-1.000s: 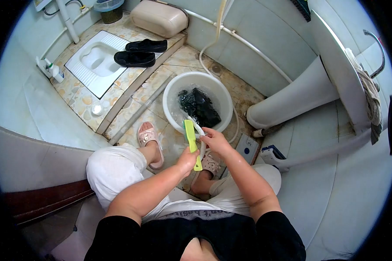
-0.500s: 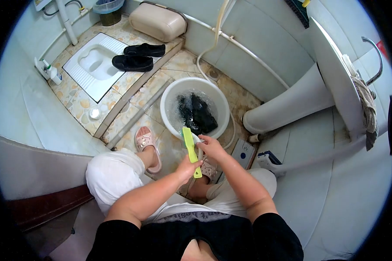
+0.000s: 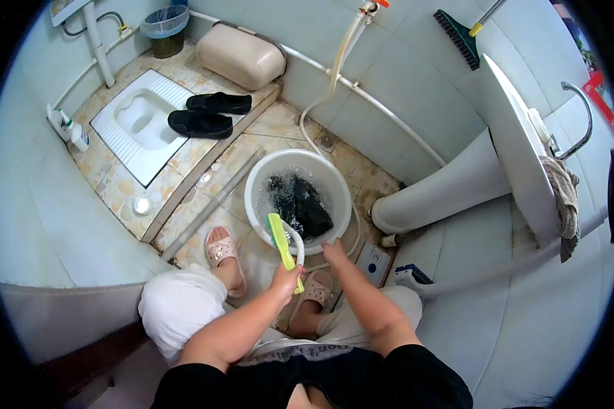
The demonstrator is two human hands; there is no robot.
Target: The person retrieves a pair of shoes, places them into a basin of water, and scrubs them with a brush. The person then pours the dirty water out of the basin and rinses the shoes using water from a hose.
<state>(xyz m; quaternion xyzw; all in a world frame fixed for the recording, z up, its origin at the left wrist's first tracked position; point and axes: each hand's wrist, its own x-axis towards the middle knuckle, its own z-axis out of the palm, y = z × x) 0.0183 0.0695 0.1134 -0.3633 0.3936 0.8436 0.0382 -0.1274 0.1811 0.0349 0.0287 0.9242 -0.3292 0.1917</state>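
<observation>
My left hand (image 3: 287, 278) is closed round a lime-green brush (image 3: 280, 244) and a pale ribbed hose (image 3: 298, 246). The brush head and the curved hose end reach over the near rim of a white basin (image 3: 254, 184). Inside the basin, dark cloth-like items (image 3: 307, 206) lie in bubbly water. My right hand (image 3: 334, 252) is at the basin's near right rim, apart from the hose; its fingers are partly hidden and too small to read.
Black shoes (image 3: 201, 125) rest beside the squat toilet (image 3: 142, 123) on a raised tiled step. A pedestal sink (image 3: 443, 184) stands at right. A blue-and-white brush head (image 3: 414, 274) and a scale-like panel (image 3: 373, 264) lie near my right leg.
My right hand has let go of the hose and moved right to the basin rim. My left hand keeps the brush and hose. The view has tilted upward.
</observation>
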